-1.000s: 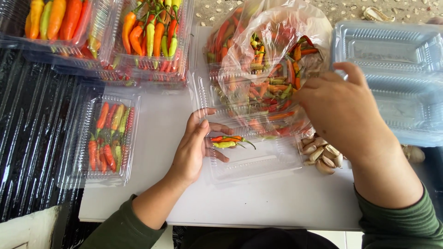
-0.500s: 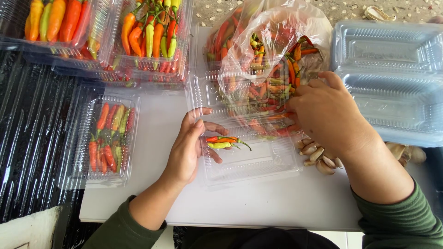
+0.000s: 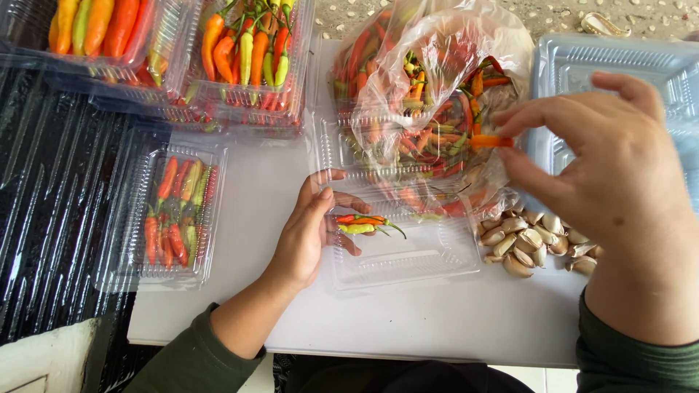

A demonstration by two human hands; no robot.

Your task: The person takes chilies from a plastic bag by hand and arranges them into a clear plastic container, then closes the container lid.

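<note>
Orange and slim, a chilli [image 3: 489,141] is pinched between the thumb and forefinger of the right hand [image 3: 611,167], which is held above the white table [image 3: 437,320] just beside a clear plastic bag [image 3: 437,94] full of mixed red, orange and green chillies. The remaining fingers of that hand are spread loosely. The left hand [image 3: 309,236] is laid flat, fingers together, against the near left edge of an open clear plastic box [image 3: 408,255]; nothing is gripped by it. A few chillies [image 3: 364,223] are seen at the left end of this box, touching the fingertips. A small heap of garlic cloves [image 3: 535,240] is piled on the table just right of the box, below the bag. A filled box of chillies [image 3: 175,215] is placed well to the left, and two more filled boxes [image 3: 251,58] are set along the far edge. Empty bluish trays [image 3: 575,65] are stacked at the far right, behind the right hand.
</note>
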